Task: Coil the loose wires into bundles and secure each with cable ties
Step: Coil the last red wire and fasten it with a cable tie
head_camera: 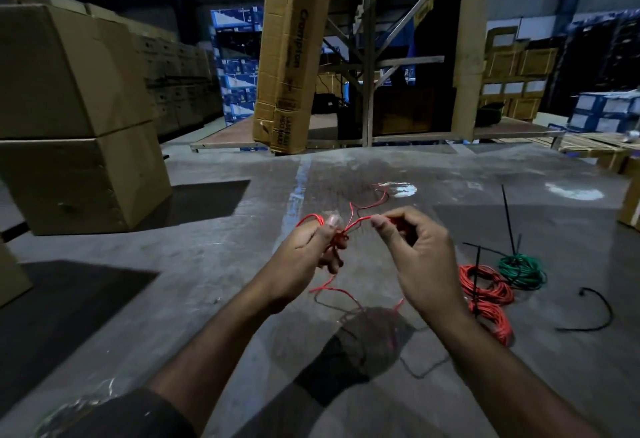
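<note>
A loose red wire (349,226) is held up between two bare hands at the centre of the frame, above a grey concrete floor (207,264).

The wire is gripped in the curled fingers of the left hand (311,247), where a few turns are gathered, and a strand is pinched by the fingertips of the right hand (412,247); its slack is trailed down to the floor below and behind the hands. To the lower right, a red coil (485,287) and a green coil (523,269) are laid side by side, each crossed by a black cable tie (509,223). A loose black tie (595,313) is seen further right. Cardboard boxes (76,119) are stacked at the upper left.
</note>
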Action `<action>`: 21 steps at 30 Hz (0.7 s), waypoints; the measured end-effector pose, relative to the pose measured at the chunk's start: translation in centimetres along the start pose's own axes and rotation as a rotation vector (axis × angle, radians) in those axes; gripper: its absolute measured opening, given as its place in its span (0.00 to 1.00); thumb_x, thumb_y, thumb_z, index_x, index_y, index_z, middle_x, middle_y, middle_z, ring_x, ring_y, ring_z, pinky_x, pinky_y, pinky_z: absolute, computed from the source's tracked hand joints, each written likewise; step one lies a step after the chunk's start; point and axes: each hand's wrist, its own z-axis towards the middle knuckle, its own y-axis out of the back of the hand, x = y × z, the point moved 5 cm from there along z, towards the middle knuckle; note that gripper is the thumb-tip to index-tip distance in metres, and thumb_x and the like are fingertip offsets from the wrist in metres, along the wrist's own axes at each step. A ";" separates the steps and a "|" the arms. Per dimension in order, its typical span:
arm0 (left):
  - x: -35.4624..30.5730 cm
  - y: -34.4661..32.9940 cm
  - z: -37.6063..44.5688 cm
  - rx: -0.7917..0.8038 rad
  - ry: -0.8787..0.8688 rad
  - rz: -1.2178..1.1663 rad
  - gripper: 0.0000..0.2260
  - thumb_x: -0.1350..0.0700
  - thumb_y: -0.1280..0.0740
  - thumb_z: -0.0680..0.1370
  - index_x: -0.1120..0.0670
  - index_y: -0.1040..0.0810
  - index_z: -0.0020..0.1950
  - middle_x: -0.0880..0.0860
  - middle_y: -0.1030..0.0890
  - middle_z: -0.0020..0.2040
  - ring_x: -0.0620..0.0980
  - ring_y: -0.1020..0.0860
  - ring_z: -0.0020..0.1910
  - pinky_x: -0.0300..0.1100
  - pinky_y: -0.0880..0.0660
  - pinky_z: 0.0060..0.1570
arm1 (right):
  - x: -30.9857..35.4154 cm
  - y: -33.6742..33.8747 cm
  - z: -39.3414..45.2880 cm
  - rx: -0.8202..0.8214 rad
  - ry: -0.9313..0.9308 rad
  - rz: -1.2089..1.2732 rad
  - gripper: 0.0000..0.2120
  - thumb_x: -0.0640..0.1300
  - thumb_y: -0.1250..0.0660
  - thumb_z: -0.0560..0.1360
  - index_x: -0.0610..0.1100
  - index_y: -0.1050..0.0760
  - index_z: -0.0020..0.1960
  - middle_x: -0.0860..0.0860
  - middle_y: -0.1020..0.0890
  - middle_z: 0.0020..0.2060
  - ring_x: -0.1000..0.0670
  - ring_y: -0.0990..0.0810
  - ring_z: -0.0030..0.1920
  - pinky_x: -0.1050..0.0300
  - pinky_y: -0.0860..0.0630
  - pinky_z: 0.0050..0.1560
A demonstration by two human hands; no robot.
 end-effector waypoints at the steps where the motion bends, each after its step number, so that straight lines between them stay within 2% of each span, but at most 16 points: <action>1: 0.0 -0.1 -0.3 0.004 0.004 -0.039 0.17 0.44 0.39 0.81 0.57 0.25 0.44 0.49 0.23 0.32 0.48 0.23 0.32 0.42 0.27 0.38 | -0.4 0.1 0.3 -0.010 -0.017 -0.021 0.07 0.53 0.31 0.76 0.51 0.21 0.42 0.46 0.20 0.33 0.47 0.25 0.33 0.50 0.29 0.35; 3: 0.1 -0.5 -0.7 0.032 0.028 -0.199 0.13 0.49 0.38 0.80 0.57 0.27 0.42 0.48 0.30 0.27 0.46 0.27 0.26 0.47 0.29 0.39 | -1.1 -0.3 0.6 0.006 -0.037 -0.050 0.11 0.55 0.32 0.76 0.50 0.21 0.40 0.41 0.23 0.31 0.48 0.30 0.30 0.50 0.33 0.32; 5: -0.4 -1.0 -1.1 0.069 0.048 -0.379 0.11 0.51 0.38 0.81 0.57 0.28 0.44 0.48 0.34 0.27 0.44 0.33 0.24 0.45 0.30 0.37 | -1.4 -0.9 0.6 0.035 -0.039 -0.063 0.14 0.57 0.35 0.77 0.48 0.22 0.40 0.48 0.25 0.28 0.54 0.33 0.28 0.55 0.35 0.29; 7: -0.9 -1.1 -1.6 0.082 0.046 -0.453 0.11 0.53 0.41 0.83 0.60 0.27 0.48 0.51 0.28 0.29 0.43 0.34 0.24 0.40 0.32 0.33 | -1.6 -1.4 0.5 0.046 -0.050 -0.060 0.16 0.58 0.37 0.78 0.48 0.22 0.40 0.52 0.26 0.27 0.58 0.33 0.27 0.62 0.38 0.27; 9: -1.1 -1.3 -2.0 0.091 0.049 -0.478 0.11 0.55 0.42 0.82 0.61 0.25 0.52 0.55 0.19 0.36 0.43 0.38 0.23 0.39 0.33 0.34 | -1.7 -1.7 0.5 0.053 -0.045 -0.059 0.17 0.58 0.37 0.78 0.48 0.23 0.39 0.50 0.25 0.28 0.58 0.32 0.28 0.61 0.37 0.29; 12: -0.8 -1.1 -2.2 0.081 0.072 -0.556 0.11 0.56 0.43 0.81 0.61 0.25 0.55 0.59 0.15 0.46 0.41 0.42 0.22 0.37 0.35 0.32 | -1.8 -1.8 0.6 0.080 -0.022 -0.089 0.15 0.56 0.36 0.79 0.46 0.23 0.42 0.52 0.24 0.30 0.58 0.29 0.30 0.62 0.34 0.31; 16: -0.7 -0.8 -2.2 0.063 0.071 -0.670 0.10 0.58 0.42 0.80 0.61 0.25 0.56 0.61 0.16 0.55 0.39 0.41 0.22 0.33 0.40 0.29 | -2.4 -1.5 0.8 0.137 0.002 -0.139 0.08 0.50 0.36 0.80 0.47 0.23 0.48 0.55 0.22 0.38 0.59 0.25 0.40 0.68 0.32 0.39; 18: -0.7 -0.4 -2.1 0.031 0.067 -0.724 0.10 0.59 0.42 0.81 0.60 0.23 0.55 0.61 0.16 0.56 0.39 0.37 0.24 0.32 0.36 0.29 | -2.8 -1.4 0.6 0.166 0.016 -0.177 0.07 0.48 0.37 0.81 0.46 0.22 0.51 0.55 0.22 0.44 0.59 0.23 0.46 0.67 0.29 0.45; 21: -0.9 -0.2 -2.2 0.002 0.083 -0.803 0.12 0.60 0.41 0.81 0.57 0.17 0.50 0.59 0.16 0.55 0.41 0.27 0.30 0.32 0.28 0.33 | -3.4 -1.6 -0.1 0.177 0.026 -0.228 0.09 0.49 0.40 0.82 0.48 0.22 0.49 0.55 0.22 0.44 0.59 0.23 0.46 0.66 0.29 0.45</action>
